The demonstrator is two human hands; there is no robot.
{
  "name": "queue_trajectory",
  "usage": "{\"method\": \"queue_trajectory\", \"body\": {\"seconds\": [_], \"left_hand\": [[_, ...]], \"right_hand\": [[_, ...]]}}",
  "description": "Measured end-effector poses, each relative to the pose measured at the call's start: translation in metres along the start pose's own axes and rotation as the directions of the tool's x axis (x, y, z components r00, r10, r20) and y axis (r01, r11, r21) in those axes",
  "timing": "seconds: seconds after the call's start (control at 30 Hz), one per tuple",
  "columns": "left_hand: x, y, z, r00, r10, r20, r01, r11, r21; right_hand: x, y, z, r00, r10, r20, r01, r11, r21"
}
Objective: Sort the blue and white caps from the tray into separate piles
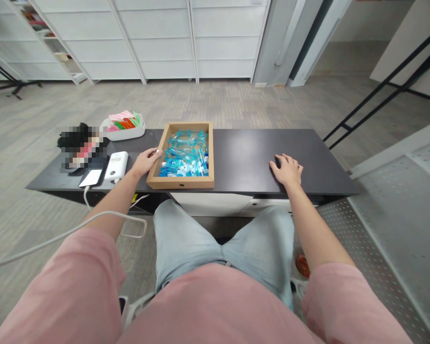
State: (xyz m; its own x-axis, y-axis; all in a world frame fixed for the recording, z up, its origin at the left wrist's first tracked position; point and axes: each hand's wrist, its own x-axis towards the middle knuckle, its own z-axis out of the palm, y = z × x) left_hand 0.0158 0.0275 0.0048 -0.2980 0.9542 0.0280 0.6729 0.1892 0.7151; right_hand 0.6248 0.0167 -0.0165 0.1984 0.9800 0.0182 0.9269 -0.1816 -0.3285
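A shallow brown cardboard box [181,182] sits on the dark table. Inside are clear blue plastic pieces [188,141] shaped like small bottles or tubes, with several small blue and white pieces [186,168] nearer me. My left hand [146,161] grips the left wall of this box, fingertips over its rim. Well to the right of the box, my right hand [288,170] rests on the tabletop, fingers apart and holding nothing.
The dark table [247,157] spans the view before my knees. On its left are a white power bank [116,166], a phone [91,177] with a cable, a white basket [127,133] of colourful items and a blurred-out dark object [75,141]. A white cable [57,237] crosses my left arm.
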Motion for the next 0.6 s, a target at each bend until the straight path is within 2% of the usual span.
{"method": "queue_trajectory", "body": {"seconds": [0.23,0.43,0.6], "left_hand": [[0.002,-0.026,0.002,0.995,0.071,-0.064,-0.060,0.986,0.156],[-0.007,-0.037,0.014,0.992,0.124,0.008,-0.119,0.932,0.343],[-0.009,-0.039,0.016,0.992,0.124,0.020,-0.122,0.911,0.393]], "right_hand": [[0.001,0.001,0.001,0.999,-0.009,-0.046,0.012,0.998,0.067],[0.001,0.000,-0.001,1.000,-0.007,-0.018,0.007,0.999,0.042],[0.001,0.001,0.000,1.000,0.021,-0.012,-0.021,1.000,-0.011]]}}
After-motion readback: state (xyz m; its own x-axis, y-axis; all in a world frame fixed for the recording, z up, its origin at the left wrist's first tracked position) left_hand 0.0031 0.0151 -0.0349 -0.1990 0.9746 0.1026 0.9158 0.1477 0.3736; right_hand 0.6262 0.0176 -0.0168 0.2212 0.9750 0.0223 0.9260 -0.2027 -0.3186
